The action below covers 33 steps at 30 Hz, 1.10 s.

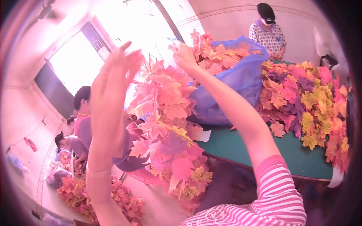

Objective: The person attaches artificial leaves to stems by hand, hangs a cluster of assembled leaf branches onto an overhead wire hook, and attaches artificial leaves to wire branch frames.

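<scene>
A long garland of artificial maple leaves (169, 98) hangs in front of me, pink and orange with some yellow and purple leaves. Thin bare stems stick out at its top, between my raised hands. My left hand (118, 69) is up to the left of the garland, its fingers stretched upward and slightly blurred. To the right and just above the leaves, my right hand (184, 57) has its fingers pinched together. A small pale bit shows at those fingertips against the bright window, and I cannot tell what it is.
A blue plastic bag (233, 84) full of leaf garlands lies on the green table (233, 147). Beside it spreads a pile of coloured leaves (316, 101). One person (267, 34) stands behind the table; others (83, 113) work at left near a leaf heap (75, 192).
</scene>
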{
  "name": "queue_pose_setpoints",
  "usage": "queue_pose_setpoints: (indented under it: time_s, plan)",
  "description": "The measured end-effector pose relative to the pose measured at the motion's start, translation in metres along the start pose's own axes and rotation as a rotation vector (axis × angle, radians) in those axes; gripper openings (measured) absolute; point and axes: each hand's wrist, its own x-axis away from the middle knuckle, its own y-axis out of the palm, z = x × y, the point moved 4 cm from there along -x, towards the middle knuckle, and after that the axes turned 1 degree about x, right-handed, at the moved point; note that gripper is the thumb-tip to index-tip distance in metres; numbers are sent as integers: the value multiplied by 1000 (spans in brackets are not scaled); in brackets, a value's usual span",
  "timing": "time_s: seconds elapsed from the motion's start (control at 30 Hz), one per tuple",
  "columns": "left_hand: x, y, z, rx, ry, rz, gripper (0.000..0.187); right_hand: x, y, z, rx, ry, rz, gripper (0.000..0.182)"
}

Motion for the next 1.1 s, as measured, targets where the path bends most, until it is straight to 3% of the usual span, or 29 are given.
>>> queue_pose_setpoints:
  time_s: [0.03, 0.07, 0.1, 0.17, 0.27, 0.3, 0.4, 0.43, 0.53, 0.77, 0.93, 1.03, 1.1]
  plan:
    - [-40, -7, -17, -72, 52, 155, 94, -11, 17, 10, 19, 11, 57, 46]
    - [-80, -14, -33, -150, 92, 315, 100, -18, 32, 14, 15, 41, -33, 44]
    - [-111, -22, -68, -332, 98, 431, 92, -21, 44, 15, 12, 73, -126, 42]
    - [-145, -45, -132, -836, 279, 471, 85, -19, 50, 14, -120, 103, -293, 35]
    - [-147, -84, -170, -773, 11, -5, 88, -8, 30, -8, -379, 109, -433, 25]
    - [-142, -103, -182, -539, -196, -124, 95, -3, 21, -17, -377, 124, -436, 24]
    - [-113, -119, -160, -400, -228, -44, 85, 8, 4, -32, -325, 48, -406, 24]
    - [-108, -115, -151, -294, -165, -105, 79, 11, 2, -35, -291, -13, -398, 24]
    - [-103, -120, -148, -324, -429, -260, 68, 22, 0, -48, -238, -146, -353, 25]
    - [-90, -108, -147, -370, -392, -192, 29, 29, -4, -52, -178, -296, -252, 26]
    - [-92, -97, -146, -570, -314, -208, 22, 33, -9, -53, -140, -323, -235, 26]
    - [-91, -92, -134, -478, -494, -323, 20, 35, -10, -50, -187, -292, -258, 26]
    - [-91, -94, -134, -556, -406, -294, 19, 36, -11, -50, -202, -276, -274, 27]
